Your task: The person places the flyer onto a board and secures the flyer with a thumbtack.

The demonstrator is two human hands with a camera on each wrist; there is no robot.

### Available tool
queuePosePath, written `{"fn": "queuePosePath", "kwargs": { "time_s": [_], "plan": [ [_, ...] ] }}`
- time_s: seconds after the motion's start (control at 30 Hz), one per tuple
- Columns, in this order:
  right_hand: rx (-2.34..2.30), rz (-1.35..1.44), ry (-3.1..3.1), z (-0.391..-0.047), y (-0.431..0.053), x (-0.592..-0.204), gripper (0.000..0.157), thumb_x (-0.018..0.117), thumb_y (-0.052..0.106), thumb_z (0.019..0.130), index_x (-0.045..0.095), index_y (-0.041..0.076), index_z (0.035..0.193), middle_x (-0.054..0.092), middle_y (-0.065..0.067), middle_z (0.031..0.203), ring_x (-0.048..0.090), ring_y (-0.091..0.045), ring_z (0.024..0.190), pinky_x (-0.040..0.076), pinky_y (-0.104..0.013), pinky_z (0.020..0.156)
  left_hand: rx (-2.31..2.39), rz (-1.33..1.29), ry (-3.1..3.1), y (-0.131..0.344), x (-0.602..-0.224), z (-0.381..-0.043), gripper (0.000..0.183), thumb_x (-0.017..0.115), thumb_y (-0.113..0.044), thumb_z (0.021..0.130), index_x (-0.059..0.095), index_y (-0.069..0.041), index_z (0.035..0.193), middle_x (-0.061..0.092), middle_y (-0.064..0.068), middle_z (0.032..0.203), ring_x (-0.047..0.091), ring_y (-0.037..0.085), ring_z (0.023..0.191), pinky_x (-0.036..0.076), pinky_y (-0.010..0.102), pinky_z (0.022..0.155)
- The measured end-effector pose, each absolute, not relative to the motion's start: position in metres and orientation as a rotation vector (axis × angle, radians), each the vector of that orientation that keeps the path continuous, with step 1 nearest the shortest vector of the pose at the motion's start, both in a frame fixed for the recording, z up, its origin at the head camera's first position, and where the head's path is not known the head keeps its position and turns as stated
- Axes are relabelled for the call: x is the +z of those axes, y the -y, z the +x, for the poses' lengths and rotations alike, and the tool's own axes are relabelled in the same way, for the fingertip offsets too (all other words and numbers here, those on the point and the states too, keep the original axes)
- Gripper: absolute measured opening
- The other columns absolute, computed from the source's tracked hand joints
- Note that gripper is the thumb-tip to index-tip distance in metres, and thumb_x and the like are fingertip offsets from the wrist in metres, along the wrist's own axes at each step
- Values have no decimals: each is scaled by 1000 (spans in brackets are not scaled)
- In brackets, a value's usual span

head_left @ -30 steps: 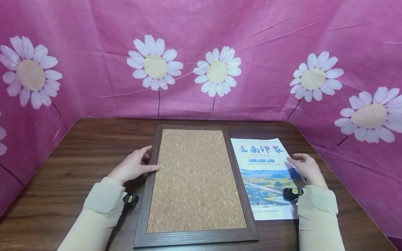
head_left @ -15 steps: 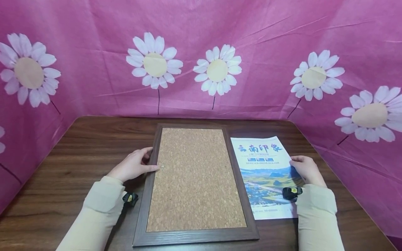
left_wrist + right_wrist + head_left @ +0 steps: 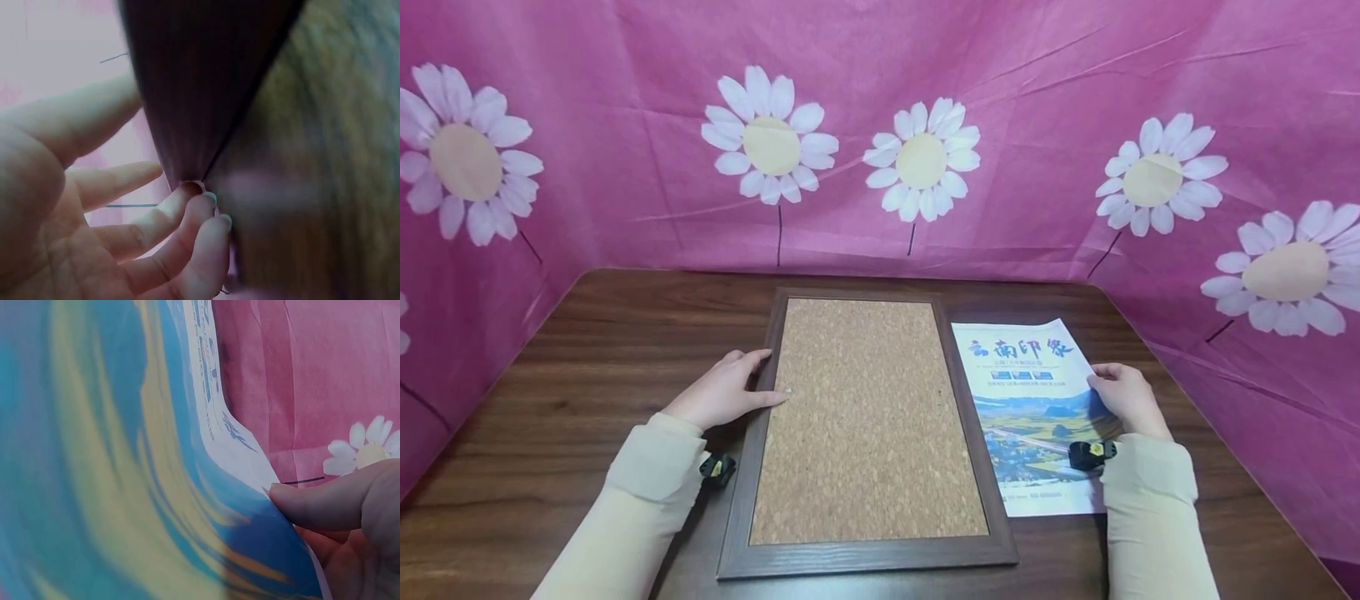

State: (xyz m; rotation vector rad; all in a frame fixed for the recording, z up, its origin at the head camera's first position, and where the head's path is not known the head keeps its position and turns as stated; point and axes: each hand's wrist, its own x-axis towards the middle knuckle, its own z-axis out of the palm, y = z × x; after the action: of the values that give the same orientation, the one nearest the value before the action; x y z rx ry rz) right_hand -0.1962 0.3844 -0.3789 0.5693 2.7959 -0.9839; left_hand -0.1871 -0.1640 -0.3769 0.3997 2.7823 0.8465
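Two hands are at work on a dark wooden table (image 3: 587, 350). Between them lies a cork board (image 3: 865, 417) with a brown wooden frame, flat on the table and with its long side running away from the person. The left hand (image 3: 722, 392) rests on the left edge of this frame, about halfway along it. In the head view its fingers are fairly straight and the thumb points across the frame onto the cork. In the left wrist view the fingertips (image 3: 209, 206) are bent and touch the frame's edge, but this picture is blurred, so it cannot be told if they grip the edge or only press against it.

Just right of the board lies a poster (image 3: 1030, 408), with blue characters at the top and a landscape photo below. Its left edge is close to the frame. The right hand (image 3: 1123, 396) is at the poster's right edge and grasps it: the right wrist view shows the thumb (image 3: 325, 503) on top of the paper and the other fingers under it, and the paper curves up there. The far right corner also stands a little off the table.

Both forearms wear cream sleeves (image 3: 647, 475). Behind the table hangs a pink cloth (image 3: 1037, 100) with white daisies.
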Motion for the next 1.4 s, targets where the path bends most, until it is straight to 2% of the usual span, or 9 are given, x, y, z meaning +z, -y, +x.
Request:
{"fn": "queuePosePath", "kwargs": {
  "time_s": [0.4, 0.5, 0.67, 0.83, 0.97, 1.07, 1.2, 1.3, 1.4],
  "plan": [
    [-1051, 605, -2810, -195, -384, -377, 50, 41, 22, 104, 43, -13, 140, 48, -36, 134, 52, -38, 106, 44, -47, 87, 831, 353, -2754, 163, -378, -189, 83, 65, -48, 93, 34, 2, 151, 42, 33, 142, 48, 45, 129, 40, 60, 106],
    [-1080, 606, -2814, -195, -385, -376, 51, 41, 23, 104, 44, -14, 139, 50, -35, 131, 56, -31, 98, 45, -38, 80, 838, 352, -2750, 164, -377, -190, 84, 65, -48, 92, 34, 2, 151, 42, 33, 142, 47, 45, 130, 40, 61, 106],
    [-1137, 597, -2819, -195, -388, -376, 52, 42, 24, 105, 43, -15, 140, 53, -33, 129, 56, -12, 82, 46, -21, 68, 842, 382, -2756, 165, -377, -189, 85, 68, -47, 91, 36, 4, 149, 44, 34, 139, 48, 46, 128, 41, 60, 105],
    [-1222, 608, -2837, -193, -392, -376, 54, 43, 25, 105, 42, -16, 140, 50, -32, 133, 50, 0, 77, 44, -15, 64, 847, 411, -2764, 166, -377, -190, 86, 70, -47, 89, 37, 6, 148, 48, 33, 135, 49, 44, 126, 42, 58, 105],
    [-1264, 632, -2858, -191, -395, -374, 54, 45, 25, 104, 43, -15, 140, 52, -30, 129, 50, 2, 74, 44, -15, 63, 852, 436, -2772, 167, -377, -190, 85, 72, -45, 88, 39, 6, 147, 51, 32, 134, 51, 42, 123, 42, 57, 104],
    [-1286, 635, -2851, -191, -396, -371, 53, 46, 25, 104, 43, -14, 140, 57, -23, 119, 52, 1, 72, 47, -17, 63, 855, 448, -2762, 169, -377, -191, 84, 73, -43, 88, 38, 6, 147, 51, 32, 133, 56, 37, 113, 45, 56, 100],
    [-1318, 639, -2828, -188, -399, -366, 54, 46, 26, 104, 43, -13, 141, 61, 2, 94, 54, -1, 70, 49, -20, 62, 855, 469, -2746, 170, -377, -192, 83, 74, -39, 88, 38, 7, 147, 51, 31, 129, 57, 32, 105, 46, 55, 97],
    [-1348, 624, -2827, -184, -400, -359, 55, 48, 26, 103, 42, -14, 141, 55, 20, 79, 55, -1, 67, 49, -20, 61, 857, 477, -2745, 170, -378, -192, 82, 74, -37, 88, 37, 8, 147, 52, 30, 128, 55, 36, 110, 45, 56, 99],
    [-1374, 604, -2827, -181, -401, -352, 56, 48, 26, 103, 41, -14, 141, 51, 27, 73, 55, 0, 67, 49, -19, 61, 859, 473, -2745, 170, -378, -192, 83, 74, -36, 88, 37, 9, 147, 52, 30, 128, 53, 38, 115, 43, 57, 101]
  ]
}}
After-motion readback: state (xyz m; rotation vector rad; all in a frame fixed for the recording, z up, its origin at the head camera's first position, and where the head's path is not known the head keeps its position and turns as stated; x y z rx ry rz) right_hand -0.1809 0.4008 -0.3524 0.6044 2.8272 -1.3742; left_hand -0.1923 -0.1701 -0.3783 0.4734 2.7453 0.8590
